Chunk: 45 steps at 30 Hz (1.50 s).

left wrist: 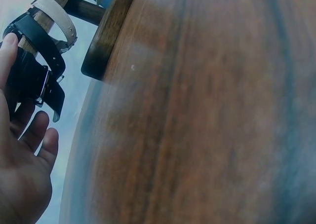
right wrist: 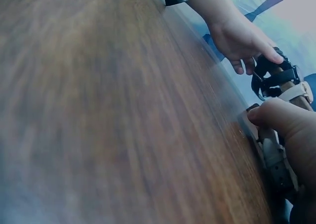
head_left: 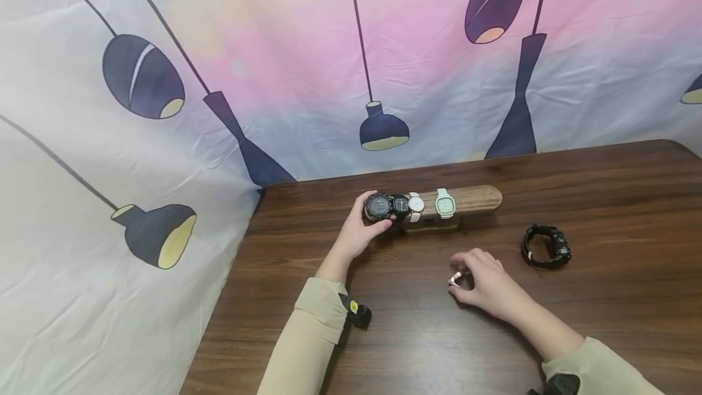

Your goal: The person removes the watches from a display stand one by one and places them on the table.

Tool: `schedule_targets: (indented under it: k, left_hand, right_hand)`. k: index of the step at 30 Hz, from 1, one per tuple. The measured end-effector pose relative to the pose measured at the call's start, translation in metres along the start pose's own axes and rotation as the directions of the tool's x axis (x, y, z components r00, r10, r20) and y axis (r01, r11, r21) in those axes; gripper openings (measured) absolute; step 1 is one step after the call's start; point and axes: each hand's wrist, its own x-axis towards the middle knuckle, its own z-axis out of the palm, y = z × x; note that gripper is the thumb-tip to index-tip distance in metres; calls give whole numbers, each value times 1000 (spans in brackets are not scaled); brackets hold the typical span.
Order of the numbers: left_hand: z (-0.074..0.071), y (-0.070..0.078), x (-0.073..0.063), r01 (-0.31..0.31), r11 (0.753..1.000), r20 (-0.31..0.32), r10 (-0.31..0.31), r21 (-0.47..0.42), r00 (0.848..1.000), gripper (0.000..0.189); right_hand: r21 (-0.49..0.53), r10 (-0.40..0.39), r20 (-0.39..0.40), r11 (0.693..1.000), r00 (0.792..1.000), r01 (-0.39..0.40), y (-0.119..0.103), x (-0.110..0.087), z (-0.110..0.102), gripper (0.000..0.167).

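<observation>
A wooden watch stand [head_left: 476,199] bears several watches on its bar. My left hand [head_left: 356,228] grips the round black digital watch [head_left: 378,206] at the bar's left end, thumb in front and fingers behind. Beside that watch sit a square black watch [head_left: 401,204], a white-strapped round watch [head_left: 416,204] and a mint-green square watch [head_left: 446,205]. Over the table in front of the stand, my right hand [head_left: 490,282] pinches a small watch [head_left: 454,279] between thumb and fingers. Part of its strap [right wrist: 276,167] shows in the right wrist view; its face is hidden.
A chunky black watch [head_left: 560,247] lies on its side on the brown wooden table [head_left: 417,334], to the right of my right hand. Behind the table hangs a cloth printed with lamps [head_left: 384,133], which also runs along the left side.
</observation>
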Motion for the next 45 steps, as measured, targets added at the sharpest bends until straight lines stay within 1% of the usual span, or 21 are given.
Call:
schedule_targets:
  k: [3, 6, 7, 9, 13, 16, 27, 32, 35, 38, 42, 45]
  left_hand:
    - [0, 0, 0, -1, 1000, -3, 1, 7, 1000, 72]
    - [0, 2, 0, 1, 1000, -3, -1, 11, 1000, 72]
    - [0, 2, 1, 3, 1000, -4, -3, 10, 1000, 71]
    - [0, 3, 1, -1, 1000, -4, 1, 9, 1000, 71]
    - [0, 4, 1, 1, 1000, -8, -1, 13, 1000, 71]
    - [0, 3, 1, 3, 1000, -8, -3, 12, 1000, 71]
    - [0, 2, 1, -3, 1000, 2, 3, -4, 1000, 71]
    - [0, 2, 1, -2, 1000, 5, 2, -9, 1000, 71]
    - [0, 2, 1, -1, 1000, 2, 1, -7, 1000, 70]
    - [0, 1, 1, 0, 1000, -1, 0, 3, 1000, 70]
    - [0, 0, 0, 0, 1000, 3, 0, 5, 1000, 71]
    - [0, 1, 0, -1, 1000, 6, 1, 0, 1000, 71]
  right_hand:
    - [-25, 84, -13, 996, 996, -84, -1, -1, -3, 55]
    - [-58, 182, -16, 982, 983, -182, -2, -2, -6, 65]
    - [-62, 204, -13, 977, 979, -204, -2, -3, -7, 66]
    - [-55, 223, -11, 973, 975, -223, -2, -2, -7, 63]
    - [-17, 210, -12, 977, 978, -211, -1, -1, -5, 49]
    - [7, 190, -14, 982, 982, -189, 0, -1, -3, 43]
    - [8, 113, -28, 994, 993, -113, 2, -2, -3, 35]
    - [58, 96, -95, 994, 991, -90, 2, 0, -4, 34]
    - [102, 115, -140, 990, 984, -101, 3, 1, -6, 34]
    - [164, 150, -154, 979, 977, -124, 3, 4, -9, 32]
    - [261, 213, -149, 951, 966, -169, 5, 9, -13, 33]
    - [323, 238, -143, 929, 961, -182, 7, 12, -14, 33]
